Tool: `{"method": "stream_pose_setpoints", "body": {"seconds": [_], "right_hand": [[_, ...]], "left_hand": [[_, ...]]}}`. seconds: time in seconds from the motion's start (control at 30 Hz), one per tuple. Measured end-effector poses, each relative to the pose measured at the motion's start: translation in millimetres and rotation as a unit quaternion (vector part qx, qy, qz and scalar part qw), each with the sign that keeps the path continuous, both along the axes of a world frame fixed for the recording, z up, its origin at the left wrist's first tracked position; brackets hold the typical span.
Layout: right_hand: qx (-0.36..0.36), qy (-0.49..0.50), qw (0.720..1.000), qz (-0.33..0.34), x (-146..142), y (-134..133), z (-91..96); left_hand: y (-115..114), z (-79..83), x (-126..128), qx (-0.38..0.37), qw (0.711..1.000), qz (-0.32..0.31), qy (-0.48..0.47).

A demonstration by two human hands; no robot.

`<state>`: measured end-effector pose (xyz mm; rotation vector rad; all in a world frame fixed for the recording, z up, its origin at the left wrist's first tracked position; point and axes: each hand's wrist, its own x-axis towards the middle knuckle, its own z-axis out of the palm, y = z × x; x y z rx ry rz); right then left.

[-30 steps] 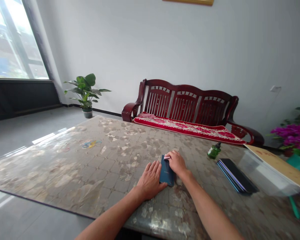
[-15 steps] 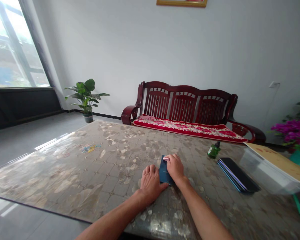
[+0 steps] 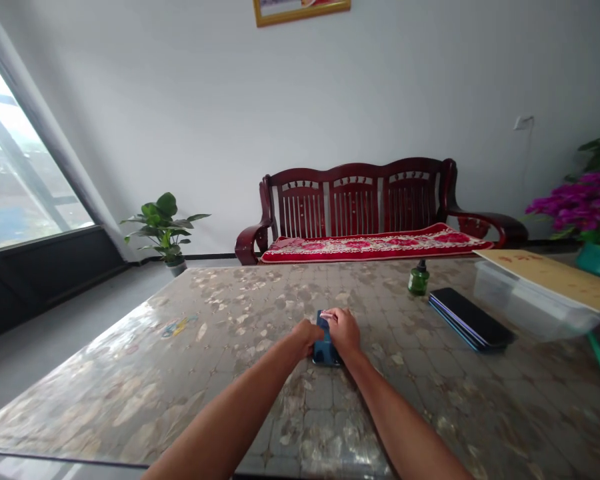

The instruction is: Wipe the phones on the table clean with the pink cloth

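A blue phone lies flat on the patterned table, its long side running away from me. At its left edge is my left hand, the fingers curled in and the thumb side against the phone. My right hand rests over the phone's upper right part, fingers closed on a small pinkish-white piece. That piece is pressed near the phone's far end; its exact kind is too small to make out. Part of the phone is hidden under both hands.
To the right lie several stacked phones, with a green bottle behind them. Farther right stands a clear plastic box under a tan board. A wooden bench stands beyond the table.
My left hand has gone from lying flat with fingers spread to curled at the phone's left edge. The right hand stays on the phone. The view has tilted and shifted.
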<state>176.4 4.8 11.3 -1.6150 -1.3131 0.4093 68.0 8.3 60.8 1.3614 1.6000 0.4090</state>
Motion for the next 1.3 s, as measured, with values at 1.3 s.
{"method": "stream_pose_setpoints", "body": {"seconds": [1.3], "right_hand": [[0.124,0.627,0.769,0.015,24,23,22.9]], "left_hand": [[-26,11.3,-34,0.369,0.902,-0.216,0.065]]}}
